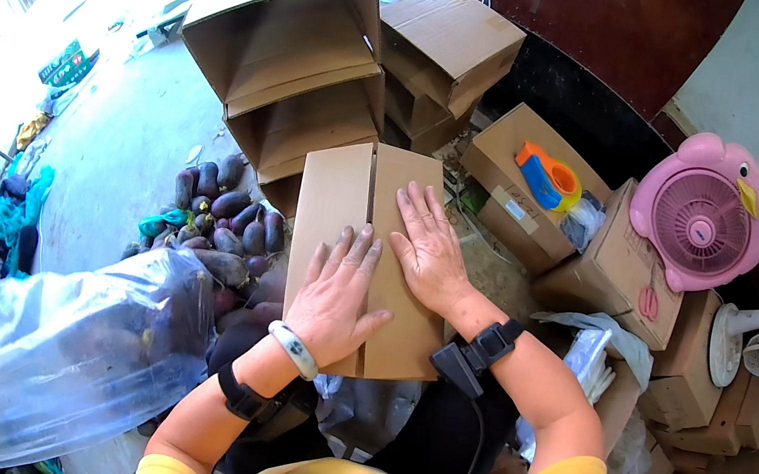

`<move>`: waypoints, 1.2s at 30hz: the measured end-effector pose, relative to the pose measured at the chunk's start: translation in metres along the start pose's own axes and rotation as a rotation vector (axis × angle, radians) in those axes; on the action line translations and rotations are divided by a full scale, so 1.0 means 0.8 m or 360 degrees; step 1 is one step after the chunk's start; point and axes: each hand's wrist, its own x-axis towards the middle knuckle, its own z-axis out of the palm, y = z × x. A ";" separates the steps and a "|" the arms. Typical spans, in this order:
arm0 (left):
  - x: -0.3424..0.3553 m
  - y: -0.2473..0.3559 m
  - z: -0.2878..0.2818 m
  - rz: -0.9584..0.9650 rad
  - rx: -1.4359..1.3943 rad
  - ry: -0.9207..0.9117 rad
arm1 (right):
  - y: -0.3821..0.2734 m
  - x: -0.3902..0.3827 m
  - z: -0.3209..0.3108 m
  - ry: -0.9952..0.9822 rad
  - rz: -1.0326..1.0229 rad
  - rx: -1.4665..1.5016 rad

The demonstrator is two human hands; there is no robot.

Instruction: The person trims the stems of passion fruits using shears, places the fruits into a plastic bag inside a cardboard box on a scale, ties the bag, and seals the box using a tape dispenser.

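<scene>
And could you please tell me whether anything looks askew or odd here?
Slightly: the top flaps of the cardboard carton under the left hand and right hand don't quite meet, leaving a narrow dark gap.

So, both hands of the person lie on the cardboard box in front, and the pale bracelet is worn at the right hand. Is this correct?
One detail is wrong: the pale bracelet is worn at the left hand, not at the right hand, as the head view shows. Both do lie on the cardboard box.
</scene>
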 end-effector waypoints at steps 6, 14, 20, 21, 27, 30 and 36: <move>0.000 -0.006 0.007 -0.0009 0.0043 -0.0078 | -0.001 0.003 0.004 -0.0012 -0.0043 -0.0146; 0.008 0.000 0.008 -0.0022 0.0061 -0.0105 | 0.001 0.005 -0.004 -0.0160 -0.0008 -0.0252; 0.010 0.000 0.004 -0.0073 -0.0034 -0.0135 | 0.006 0.010 0.000 -0.0159 -0.0092 -0.0254; 0.009 -0.001 0.004 -0.0059 -0.0030 -0.0119 | 0.007 0.011 -0.002 -0.0161 -0.0103 -0.0242; 0.018 0.005 0.019 -0.0059 0.0206 -0.0311 | 0.014 0.007 -0.006 -0.0225 -0.0091 -0.0282; 0.020 0.007 0.018 -0.0100 0.0227 -0.0356 | 0.023 0.010 -0.012 -0.0237 -0.0178 -0.0157; 0.016 0.007 0.011 -0.0139 0.0282 -0.0375 | 0.195 0.089 -0.084 0.0409 0.0308 -0.0064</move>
